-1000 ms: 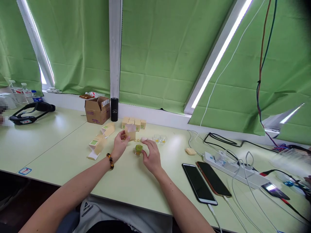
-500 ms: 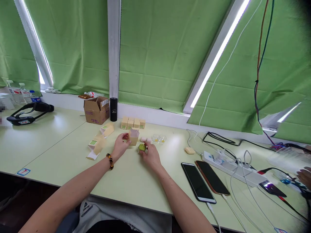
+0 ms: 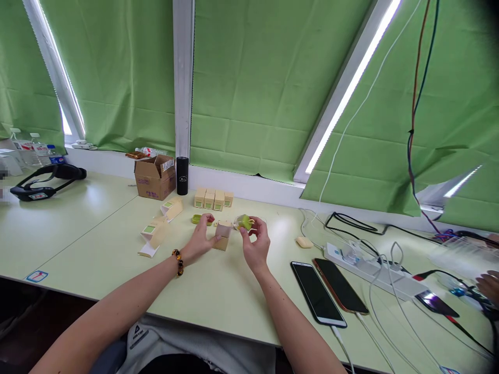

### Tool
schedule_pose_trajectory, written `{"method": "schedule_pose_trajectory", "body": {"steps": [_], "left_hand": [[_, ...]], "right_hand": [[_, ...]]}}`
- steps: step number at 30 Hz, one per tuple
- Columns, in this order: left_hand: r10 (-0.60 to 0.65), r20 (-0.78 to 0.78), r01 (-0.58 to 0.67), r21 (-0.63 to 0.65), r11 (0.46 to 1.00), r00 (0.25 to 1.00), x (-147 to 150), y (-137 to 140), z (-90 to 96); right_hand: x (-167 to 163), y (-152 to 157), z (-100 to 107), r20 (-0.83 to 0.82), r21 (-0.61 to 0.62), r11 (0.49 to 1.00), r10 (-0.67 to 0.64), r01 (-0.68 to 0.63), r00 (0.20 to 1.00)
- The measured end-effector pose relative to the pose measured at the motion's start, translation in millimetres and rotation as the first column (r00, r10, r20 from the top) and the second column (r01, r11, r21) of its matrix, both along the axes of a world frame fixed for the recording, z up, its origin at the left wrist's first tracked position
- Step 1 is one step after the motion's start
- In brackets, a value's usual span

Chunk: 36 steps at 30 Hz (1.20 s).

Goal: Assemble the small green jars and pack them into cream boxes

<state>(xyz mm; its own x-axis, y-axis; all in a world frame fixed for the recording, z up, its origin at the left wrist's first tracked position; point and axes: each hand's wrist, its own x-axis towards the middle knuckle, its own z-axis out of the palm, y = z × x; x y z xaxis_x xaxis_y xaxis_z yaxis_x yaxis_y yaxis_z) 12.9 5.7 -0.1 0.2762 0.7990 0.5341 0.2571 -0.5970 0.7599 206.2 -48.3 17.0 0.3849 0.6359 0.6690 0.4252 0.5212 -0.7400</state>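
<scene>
My left hand point(image 3: 199, 241) is at the left side of a small beige cardboard box point(image 3: 221, 243), thumb and fingers gripping its edge; the box's top flap stands up. Raised just right of that box, my right hand point(image 3: 257, 244) pinches a small clear cup with a green lid point(image 3: 245, 223), tilted on its side. Beyond my left fingers lies a shallow green tray-like piece point(image 3: 197, 218), partly covered by them. My right hand hides most of the clear cups behind it.
Several small beige boxes point(image 3: 213, 199) stand in a row at the back. Opened boxes point(image 3: 156, 234) lie at left, near a brown carton point(image 3: 155, 178) and a black tumbler point(image 3: 182, 175). Two phones point(image 3: 318, 292), a power strip point(image 3: 374, 267) and cables occupy the right. Another person's hand point(image 3: 489, 284) shows at the far right.
My right hand has lifted the green-lidded cup off the table and moved it up and right. The small box has shifted right and nearer, and the green tray-like piece now shows.
</scene>
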Motion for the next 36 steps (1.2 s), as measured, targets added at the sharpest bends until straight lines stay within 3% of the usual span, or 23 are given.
{"method": "schedule_pose_trajectory", "body": {"steps": [4,11,19,26,36], "left_hand": [[-0.055,0.011,0.052,0.174,0.983,0.998,1.8,-3.3,6.9],[-0.075,-0.028,0.078,0.125,0.989,0.997,5.1,4.2,-3.1],[-0.126,0.023,0.124,0.09,0.988,0.992,5.8,-6.8,4.4],[-0.164,0.136,0.175,-0.072,0.982,0.977,4.2,0.0,1.4],[-0.17,0.163,0.189,-0.107,0.976,0.972,5.6,5.1,-2.8]], "right_hand": [[-5.9,-6.1,2.7,-0.047,0.05,0.995,0.087,-0.084,0.995],[-10.5,-9.7,-1.3,-0.045,0.04,0.978,0.207,-0.206,0.977],[-13.2,-10.4,-4.7,0.061,-0.066,0.957,0.288,-0.284,0.956],[-3.1,-5.6,-2.4,0.2,-0.163,0.973,0.196,-0.165,0.96],[-3.6,-6.7,-4.9,0.412,-0.259,0.958,0.223,-0.121,0.883]]}}
